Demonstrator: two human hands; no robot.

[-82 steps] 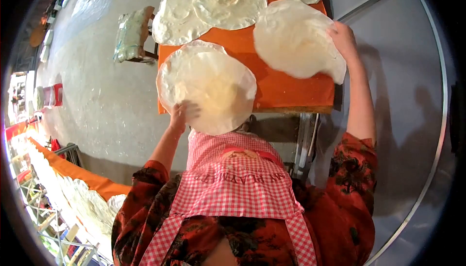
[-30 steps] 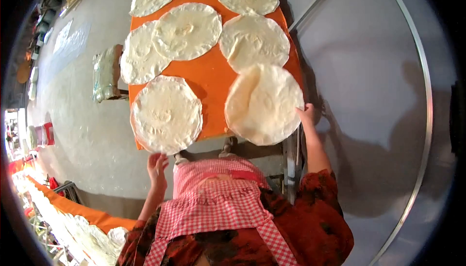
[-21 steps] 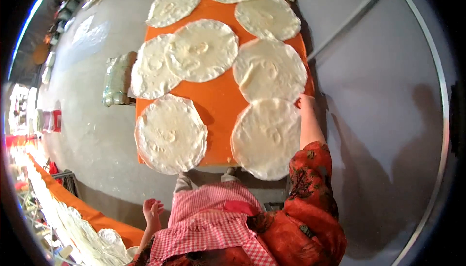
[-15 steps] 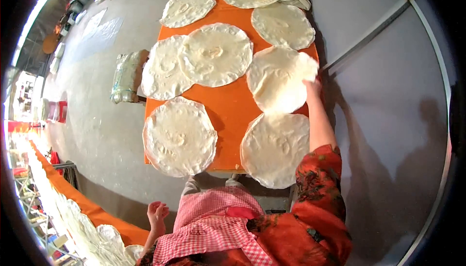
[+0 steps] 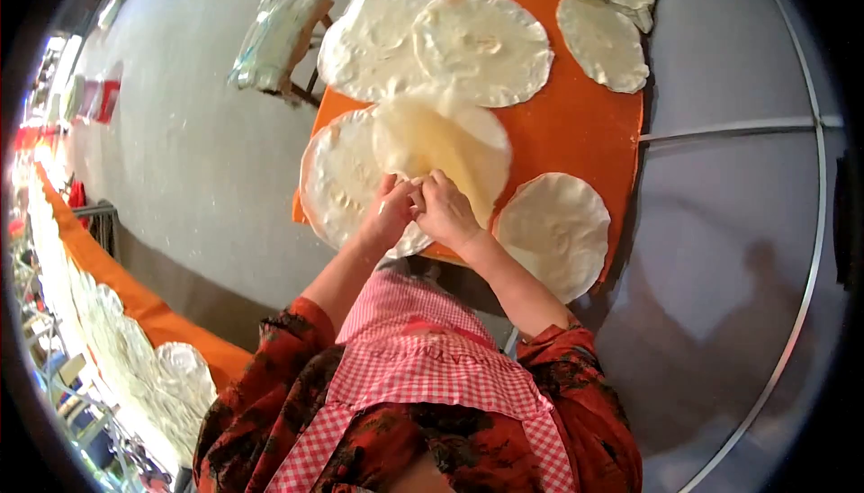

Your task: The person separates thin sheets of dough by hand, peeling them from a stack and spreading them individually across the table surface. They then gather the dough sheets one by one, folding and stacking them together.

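Both my hands meet at the near edge of a thin, pale round sheet of dough (image 5: 463, 147), blurred by motion and partly raised. My left hand (image 5: 387, 211) is closed on its rim, fingers and thumb pinched together. Right beside it, my right hand (image 5: 443, 211) grips the same rim, the knuckles facing up. Under and to the left of the held sheet lies another round dough sheet (image 5: 337, 174), its edge crinkled. To the right, a separate round sheet (image 5: 555, 237) rests at the near end of the orange table (image 5: 576, 138).
Two overlapping dough sheets (image 5: 481, 48) lie farther up the table, with several more at its far end. A stool with a wrapped top (image 5: 279, 43) stands left of the table. At lower left, a second orange surface (image 5: 148, 286) carries more sheets. A grey wall (image 5: 720, 223) runs along the right.
My right hand has brought the sheet from the table's right side over to the left stack. My left hand has come up from my side and joined it at the edge. The view has shifted.
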